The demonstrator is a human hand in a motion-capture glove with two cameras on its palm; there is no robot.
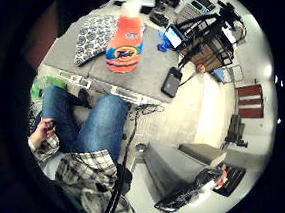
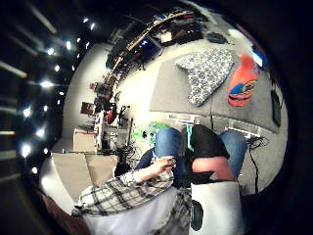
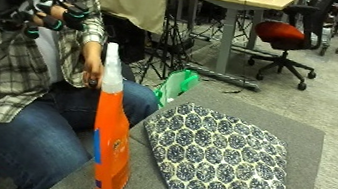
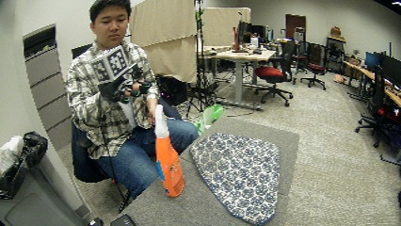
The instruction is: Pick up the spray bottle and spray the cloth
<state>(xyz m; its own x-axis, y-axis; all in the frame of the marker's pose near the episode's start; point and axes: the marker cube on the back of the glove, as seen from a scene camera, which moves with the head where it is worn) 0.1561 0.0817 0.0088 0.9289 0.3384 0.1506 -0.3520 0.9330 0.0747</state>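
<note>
Two things sat on the table (image 3: 310, 141): an upright bottle (image 3: 110, 151) beside a flat cloth (image 3: 222, 168). The hand (image 3: 50, 13) hovered chest-high, fingers loosely curled, holding nothing.

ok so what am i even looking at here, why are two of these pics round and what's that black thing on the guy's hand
No robot here: a seated person wears a black glove on the right hand, raised at the chest. Its fingers hang loosely curled and hold nothing. The two round pictures come from small cameras on that palm, looking down at the table. The other two come from cameras beside the table. On the grey table stands an orange plastic spray bottle with a white nozzle, upright and untouched. Beside it lies a blue-and-white patterned cloth. The bare hand rests near the person's knee.
</note>
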